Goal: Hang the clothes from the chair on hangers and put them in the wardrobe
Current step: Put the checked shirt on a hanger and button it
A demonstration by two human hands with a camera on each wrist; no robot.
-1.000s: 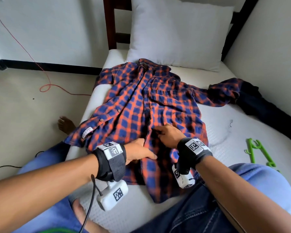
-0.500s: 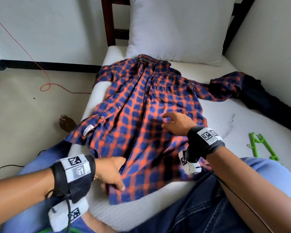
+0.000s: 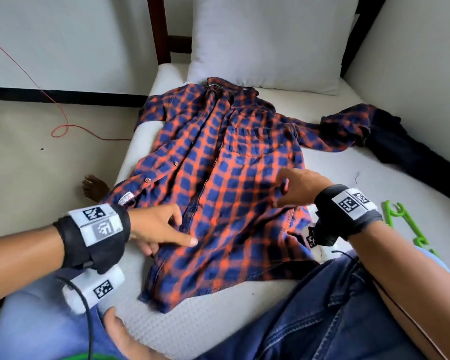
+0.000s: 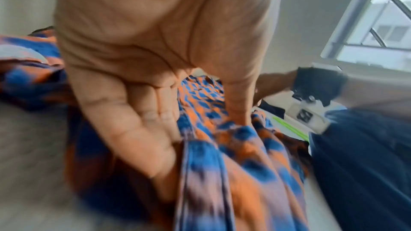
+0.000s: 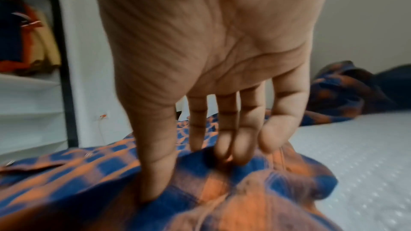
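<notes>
An orange-and-blue plaid shirt (image 3: 218,178) lies spread front-up on the mattress (image 3: 348,183), collar toward the pillow. My left hand (image 3: 172,242) grips its front edge near the hem, thumb on top and fingers tucked beneath; the left wrist view shows that hand (image 4: 200,129) pressed into the shirt (image 4: 244,155). My right hand (image 3: 283,193) pinches a raised fold at the shirt's right side, and the right wrist view shows its thumb and fingers (image 5: 200,164) dug into the bunched shirt (image 5: 255,199). A green hanger (image 3: 400,222) lies on the mattress to the right of my right wrist.
A white pillow (image 3: 265,40) leans on the dark wooden headboard. A dark garment (image 3: 405,157) lies along the right wall beside the shirt's sleeve. A red cable (image 3: 63,128) loops on the floor at left. Open shelves (image 5: 29,94) with hanging clothes (image 5: 26,38) stand beyond the bed.
My left hand went from the shirt's middle down to the hem, then up onto the front edge. My right hand slid right and took a fold. The lower shirt has shifted.
</notes>
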